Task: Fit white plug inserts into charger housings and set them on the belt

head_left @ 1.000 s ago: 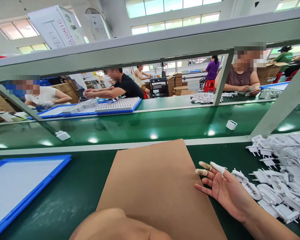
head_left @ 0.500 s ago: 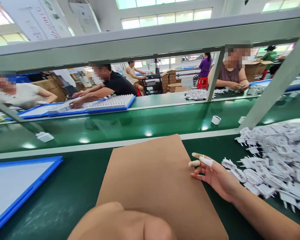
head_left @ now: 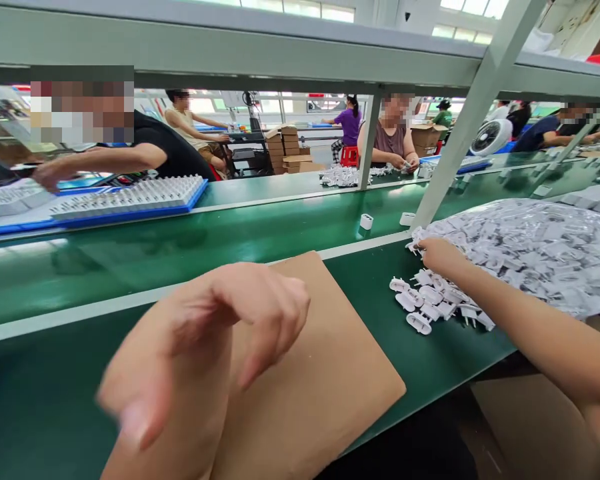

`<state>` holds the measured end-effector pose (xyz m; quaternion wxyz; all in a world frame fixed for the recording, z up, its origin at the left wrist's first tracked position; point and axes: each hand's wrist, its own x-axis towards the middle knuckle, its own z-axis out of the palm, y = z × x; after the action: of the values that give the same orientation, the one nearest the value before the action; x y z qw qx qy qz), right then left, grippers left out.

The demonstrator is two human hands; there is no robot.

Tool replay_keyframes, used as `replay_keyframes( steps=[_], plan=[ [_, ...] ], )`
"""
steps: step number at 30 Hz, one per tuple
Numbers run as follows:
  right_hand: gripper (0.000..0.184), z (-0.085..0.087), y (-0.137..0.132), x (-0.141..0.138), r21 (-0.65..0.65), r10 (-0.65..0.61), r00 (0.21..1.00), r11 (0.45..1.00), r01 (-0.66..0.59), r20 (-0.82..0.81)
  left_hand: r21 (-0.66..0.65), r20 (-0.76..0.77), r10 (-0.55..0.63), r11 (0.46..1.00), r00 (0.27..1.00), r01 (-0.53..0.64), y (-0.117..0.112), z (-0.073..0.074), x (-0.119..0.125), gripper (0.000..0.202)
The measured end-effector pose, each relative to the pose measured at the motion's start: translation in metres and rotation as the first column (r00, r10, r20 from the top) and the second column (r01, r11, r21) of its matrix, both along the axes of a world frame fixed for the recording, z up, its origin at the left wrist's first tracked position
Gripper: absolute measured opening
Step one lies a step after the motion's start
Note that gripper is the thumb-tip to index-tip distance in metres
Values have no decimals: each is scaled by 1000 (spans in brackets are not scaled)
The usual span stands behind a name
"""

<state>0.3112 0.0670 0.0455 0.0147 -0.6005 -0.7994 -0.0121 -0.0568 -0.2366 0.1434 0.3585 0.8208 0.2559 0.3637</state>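
Curving over smooth cardboard (head_left: pixel 325 347) hangs the left hand (head_left: pixel 185 320).

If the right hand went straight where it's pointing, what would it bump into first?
Probably the small white plug pieces right by its fingertips, near the foot of the slanted post. The right hand may already be touching them; depth is unclear.

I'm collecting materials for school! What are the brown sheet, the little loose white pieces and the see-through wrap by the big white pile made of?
Brown sheet: probably cardboard, matte, going by its plain brown face without shine.
White pieces: likely hard moulded plastic, fairly smooth, judging by their neat rounded rims.
See-through wrap: looks like thin, glossy plastic film; it shows wrinkles and bright glints.
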Motion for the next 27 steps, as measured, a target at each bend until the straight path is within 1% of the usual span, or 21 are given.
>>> replay_keyframes(
  steps=[2, 3, 4, 5, 7, 10, 12, 13, 14, 15, 16, 17, 18, 19, 20, 21, 22, 23, 24, 25, 27],
  plan=[
    [44, -7, 11, -4, -6, -11, 1000, 1000, 11, 16, -107, -16, -127, 986, 992, 125, 22, 6, 5, 59],
    [42, -10, 15, -8, -6, -22, 1000, 1000, 22, 5, -154, -14, -169, 974, 985, 165, 33, 7, 5, 57],
    [40, -12, 18, -11, -7, -37, 999, 999, 37, -3, -184, -6, -181, 967, 984, 176, 43, 6, 4, 55],
    [39, -14, 20, -15, -8, -55, 998, 998, 55, -12, -204, 7, -170, 964, 985, 168, 52, 3, 3, 54],
    [42, -15, 23, -21, -7, -93, 995, 996, 93, -34, -232, 55, -121, 964, 991, 130, 66, -6, -3, 50],
    [43, -11, 25, -29, -10, -125, 990, 992, 125, -67, -290, 161, 18, 957, 987, 29, 82, -30, -10, 49],
    [42, -6, 24, -34, -19, -116, 989, 993, 115, -96, -355, 190, 193, 928, 963, -116, 95, -51, -10, 48],
    [42, -4, 23, -38, -24, -102, 988, 995, 100, -116, -388, 165, 305, 895, 938, -222, 102, -63, -10, 48],
    [43, -1, 22, -42, -28, -83, 986, 996, 80, -142, -409, 114, 423, 845, 899, -346, 110, -75, -8, 47],
    [44, 1, 19, -47, -31, -60, 984, 998, 56, -169, -403, 36, 536, 780, 844, -478, 117, -87, -6, 46],
    [44, 3, 15, -52, -31, -29, 982, 999, 23, -188, -359, -57, 630, 711, 774, -605, 123, -100, -5, 47],
    [44, 5, 10, -58, -41, 8, 973, 999, -18, -231, -275, -158, 697, 649, 699, -709, 129, -112, -3, 51],
    [44, 6, 2, -64, -78, 40, 947, 995, -68, -319, -166, -258, 734, 606, 628, -778, 133, -123, -3, 59],
    [44, 7, -6, -70, -136, 53, 894, 983, -127, -446, -58, -354, 744, 588, 567, -807, 135, -133, -2, 69],
    [43, 7, -17, -76, -213, 31, 790, 956, -203, -613, 26, -442, 729, 593, 523, -805, 137, -141, -3, 79],
    [42, 8, -28, -82, -292, -41, 640, 911, -291, -767, 71, -516, 697, 613, 497, -787, 138, -148, -3, 87],
    [41, 8, -40, -88, -344, -131, 485, 857, -382, -865, 81, -572, 661, 634, 485, -769, 138, -153, -4, 93],
    [41, 9, -52, -93, -368, -210, 359, 808, -461, -909, 72, -611, 630, 647, 479, -759, 137, -157, -5, 96],
    [41, 10, -62, -97, -370, -257, 276, 768, -523, -926, 63, -634, 612, 651, 473, -757, 137, -159, -5, 98],
    [41, 10, -72, -101, -355, -277, 221, 739, -573, -935, 61, -645, 605, 649, 466, -758, 136, -160, -4, 99],
    [44, 8, -84, -106, -305, -259, 167, 714, -630, -951, 72, -653, 604, 649, 457, -757, 135, -159, -1, 100]
  ],
)
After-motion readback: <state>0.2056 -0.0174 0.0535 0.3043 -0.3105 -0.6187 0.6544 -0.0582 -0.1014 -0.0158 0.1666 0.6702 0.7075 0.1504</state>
